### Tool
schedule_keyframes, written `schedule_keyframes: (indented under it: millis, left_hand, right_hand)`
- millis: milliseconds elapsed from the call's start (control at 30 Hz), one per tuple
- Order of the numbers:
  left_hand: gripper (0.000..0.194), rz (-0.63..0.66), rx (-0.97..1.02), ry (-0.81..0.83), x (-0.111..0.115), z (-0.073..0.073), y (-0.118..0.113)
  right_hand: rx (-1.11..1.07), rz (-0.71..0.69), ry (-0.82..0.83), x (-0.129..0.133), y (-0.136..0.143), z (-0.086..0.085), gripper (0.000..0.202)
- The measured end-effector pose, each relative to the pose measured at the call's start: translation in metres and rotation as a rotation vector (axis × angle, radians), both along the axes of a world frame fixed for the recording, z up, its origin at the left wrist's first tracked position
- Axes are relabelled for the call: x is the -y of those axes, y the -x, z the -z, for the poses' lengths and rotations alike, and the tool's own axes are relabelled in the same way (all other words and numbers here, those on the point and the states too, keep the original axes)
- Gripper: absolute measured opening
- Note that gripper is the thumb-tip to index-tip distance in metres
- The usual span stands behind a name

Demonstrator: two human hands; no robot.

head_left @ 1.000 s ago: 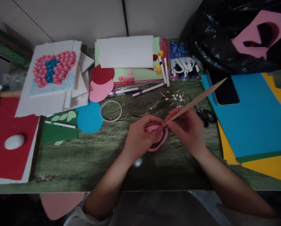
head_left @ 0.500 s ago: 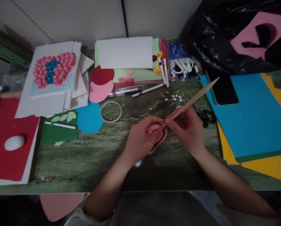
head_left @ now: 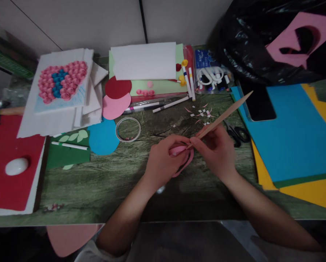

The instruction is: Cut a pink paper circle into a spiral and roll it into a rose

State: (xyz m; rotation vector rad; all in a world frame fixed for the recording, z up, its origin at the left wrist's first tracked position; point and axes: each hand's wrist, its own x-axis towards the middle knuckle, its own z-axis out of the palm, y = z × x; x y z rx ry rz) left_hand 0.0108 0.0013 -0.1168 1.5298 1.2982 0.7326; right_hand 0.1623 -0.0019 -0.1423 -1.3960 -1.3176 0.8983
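Near the middle of the table, my left hand (head_left: pixel 164 154) is closed around a curled pink paper strip (head_left: pixel 188 163), whose loops hang below the fingers. My right hand (head_left: pixel 216 149) pinches a long, flat, pointed tan stick (head_left: pixel 225 115), which slants up to the right. The stick's lower end meets the pink strip between the fingertips of both hands, where the exact contact is hidden. Black scissors (head_left: pixel 240 134) lie just right of my right hand. Small paper scraps (head_left: pixel 203 113) are scattered beyond the hands.
Left are a butterfly picture (head_left: pixel 61 82), a tape ring (head_left: pixel 128 129), paper circles (head_left: pixel 104 136) and a white oval object (head_left: pixel 16 166) on red paper. Markers (head_left: pixel 192 84) lie at the back. A phone (head_left: pixel 259 103) rests on blue paper (head_left: pixel 296 145), below a black bag (head_left: pixel 239 43).
The view has shifted very slightly. Both hands keep their grip, and the pink loops below my left hand have moved a little.
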Motion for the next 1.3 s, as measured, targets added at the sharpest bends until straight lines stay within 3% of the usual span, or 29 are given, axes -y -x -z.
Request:
schedule_keyframes:
  millis: [467,733,1300]
  left_hand:
    - [0.022,0.015,-0.075,-0.067,0.003,0.005,-0.001]
    - [0.023,0.060,-0.047,-0.035,0.000,0.003,0.002]
    - [0.019,0.061,-0.071,-0.073,0.002,-0.001,-0.002]
  right_hand:
    - [0.082,0.011,0.033,0.000,-0.002,0.001,0.021]
    - [-0.041,-0.186,0.036,-0.003,-0.008,-0.012,0.016]
    - [0.036,-0.108,0.037,-0.003,-0.007,-0.008,0.010]
